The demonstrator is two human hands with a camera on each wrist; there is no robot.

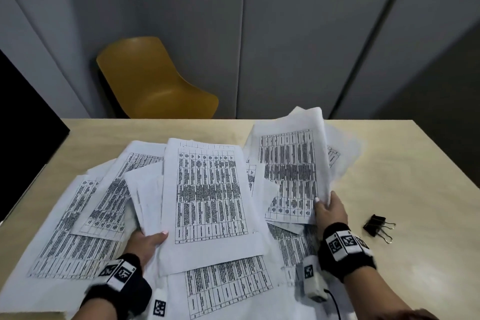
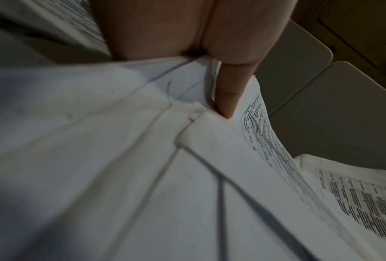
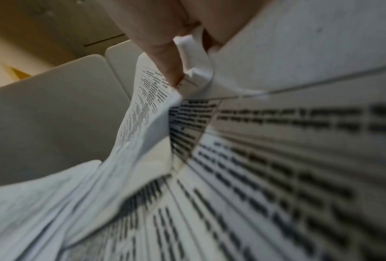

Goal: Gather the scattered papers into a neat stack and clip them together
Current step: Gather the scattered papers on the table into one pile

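Note:
Several white sheets printed with black tables lie scattered over the table (image 1: 415, 184). My left hand (image 1: 150, 240) grips the lower left corner of a lifted bundle of sheets (image 1: 207, 195), thumb on top; the left wrist view shows the thumb (image 2: 229, 88) pressing onto the same bundle (image 2: 221, 141). My right hand (image 1: 328, 209) pinches the lower right corner of a second raised bundle (image 1: 288, 171), and its thumb (image 3: 165, 58) is seen on those sheets (image 3: 147, 106) in the right wrist view. A black binder clip (image 1: 378, 226) lies on the table right of my right hand.
More loose sheets (image 1: 78, 228) cover the left and near part of the table. A yellow chair (image 1: 150, 80) stands behind the far edge, before grey wall panels. Bare tabletop shows at the right around the clip.

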